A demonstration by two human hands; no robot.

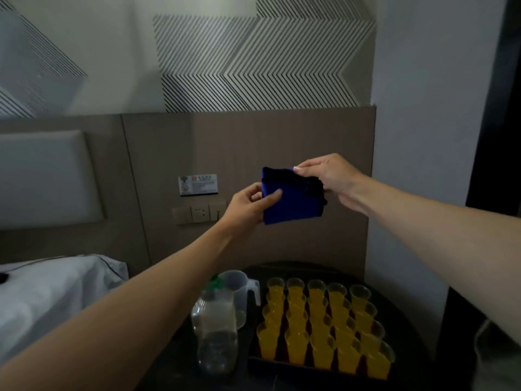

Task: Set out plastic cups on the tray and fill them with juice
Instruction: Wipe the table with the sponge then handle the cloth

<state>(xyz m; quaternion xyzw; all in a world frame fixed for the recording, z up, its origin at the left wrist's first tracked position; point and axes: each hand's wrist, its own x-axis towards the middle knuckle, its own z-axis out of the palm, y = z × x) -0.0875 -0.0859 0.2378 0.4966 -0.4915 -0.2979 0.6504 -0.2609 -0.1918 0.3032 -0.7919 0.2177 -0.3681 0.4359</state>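
Filling judged complete: the cups (pixel 318 320) of juice are set in rows on the tray (pixel 282 365) below, while a folded blue cloth (pixel 290 201) is pinched by the left hand (pixel 248 206) and the right hand (pixel 329 179), probably to be unfolded next.

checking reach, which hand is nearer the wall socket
Left. The left hand, gripping the blue cloth, is just right of the wall socket; the right hand pinches the cloth's far side, farther right.

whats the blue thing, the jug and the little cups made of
The blue thing looks like soft matte fabric: it folds and sags between the left hand and right hand. The jug is probably clear plastic, slightly frosted, with a moulded handle. The cups look like thin translucent plastic: the yellow juice shows through their walls.
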